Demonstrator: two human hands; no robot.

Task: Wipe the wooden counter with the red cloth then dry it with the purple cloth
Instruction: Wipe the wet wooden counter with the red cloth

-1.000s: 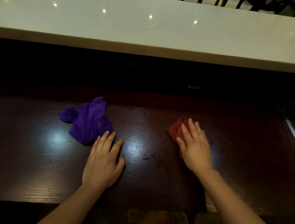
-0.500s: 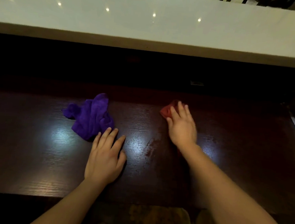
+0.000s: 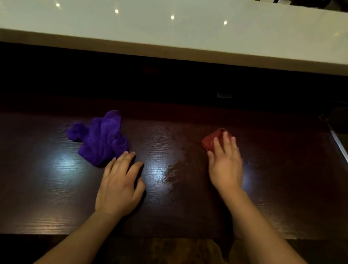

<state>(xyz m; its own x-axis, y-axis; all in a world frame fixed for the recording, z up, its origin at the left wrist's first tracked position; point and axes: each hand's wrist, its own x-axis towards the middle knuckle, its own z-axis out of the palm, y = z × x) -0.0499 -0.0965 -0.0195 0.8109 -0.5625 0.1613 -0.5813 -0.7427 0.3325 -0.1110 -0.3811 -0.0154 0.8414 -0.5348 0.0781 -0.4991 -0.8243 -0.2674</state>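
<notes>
The dark wooden counter (image 3: 40,183) spans the view, with a damp streaky patch in its middle. My right hand (image 3: 225,165) presses flat on the red cloth (image 3: 210,140), which is mostly hidden under the fingers; only its far left corner shows. A crumpled purple cloth (image 3: 99,139) lies left of centre. My left hand (image 3: 120,187) rests flat on the wood with fingers apart, its fingertips just beside the purple cloth's near edge and holding nothing.
A raised white countertop (image 3: 177,28) runs along the back above a dark recess. A metal edge (image 3: 346,158) borders the counter at the right. The counter's front edge lies just below my wrists.
My right hand slid the red cloth away to the back and left, then to the right again. The left hand and purple cloth stayed where they were.
</notes>
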